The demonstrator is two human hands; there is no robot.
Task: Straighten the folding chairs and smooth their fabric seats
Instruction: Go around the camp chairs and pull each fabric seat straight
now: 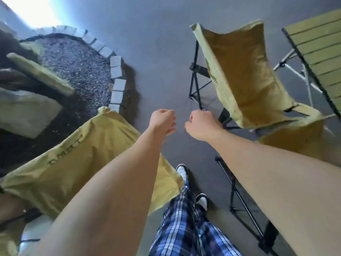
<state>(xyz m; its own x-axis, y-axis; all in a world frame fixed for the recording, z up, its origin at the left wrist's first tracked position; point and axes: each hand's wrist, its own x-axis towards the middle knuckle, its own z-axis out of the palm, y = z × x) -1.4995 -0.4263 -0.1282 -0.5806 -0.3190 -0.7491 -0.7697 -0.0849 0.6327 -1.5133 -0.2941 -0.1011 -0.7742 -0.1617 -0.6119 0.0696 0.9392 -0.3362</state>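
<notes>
On the far left, a gravel bed (77, 69) curves behind a row of pale edging blocks (116, 74), with a flat stone slab (27, 109) and an angled pale plank (40, 72) lying on the dark ground beside it. Just below and right of the blocks stands the left chair (88, 156), its yellow-green fabric draped and wrinkled, with dark lettering printed on it; the cloth runs from the lower left edge up to a bunched corner near the blocks.

Over the grey floor (162, 52) in the middle, both bare forearms reach forward. The left hand (162, 121) hangs in the air just right of the left chair's cloth, fingers curled loosely inward, gripping nothing. Close beside it, but not touching, the right hand (202, 124) is also curled into a loose fist; its knuckles lie at the lower end of a black frame leg, though whether it grips the leg cannot be told. Below the hands are plaid trousers (186, 228) and two dark shoes with white toes (191, 185).

To the right stands the right chair (245, 76), its tan fabric sagging between black frame tubes, the seat creased and lopsided. Another black frame (239, 200) shows under the right forearm. At the far right edge a slatted surface (321, 50) on thin metal legs stands just beside that chair.
</notes>
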